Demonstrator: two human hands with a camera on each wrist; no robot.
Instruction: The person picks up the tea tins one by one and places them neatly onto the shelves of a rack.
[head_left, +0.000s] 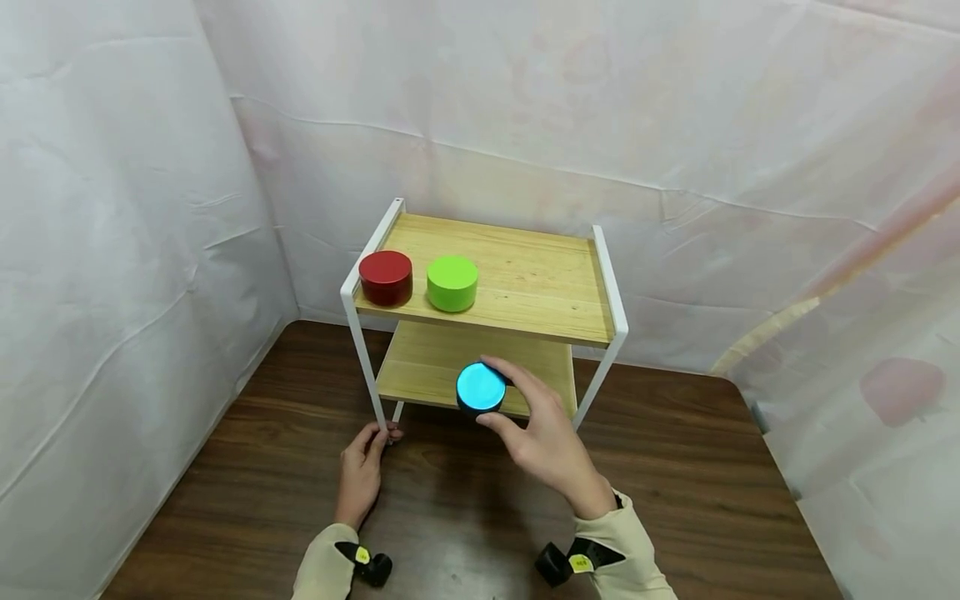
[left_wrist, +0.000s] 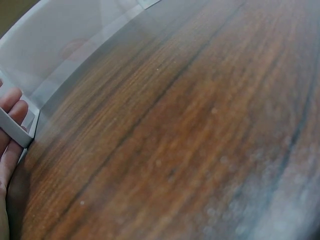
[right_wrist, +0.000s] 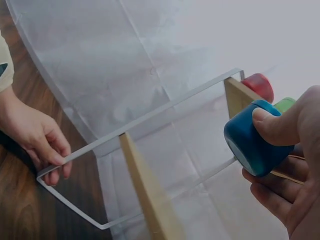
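A small two-tier wooden shelf with a white metal frame [head_left: 609,283] stands on a dark wooden table [head_left: 675,467]. On its top board sit a red round tin [head_left: 386,277] and a green round tin [head_left: 452,282], side by side at the left. My right hand [head_left: 534,421] grips a blue round tin [head_left: 481,388] in front of the lower board; the right wrist view shows thumb and fingers curled round the blue tin [right_wrist: 255,145]. My left hand [head_left: 363,467] holds the frame's front left leg [head_left: 380,408] near the table; the fingers [left_wrist: 12,112] wrap the white bar [left_wrist: 17,132].
White sheeting [head_left: 135,250] walls the table on the left, back and right. The lower shelf board [head_left: 420,367] is bare where it shows. Bare wooden table lies in front of the shelf and to its right.
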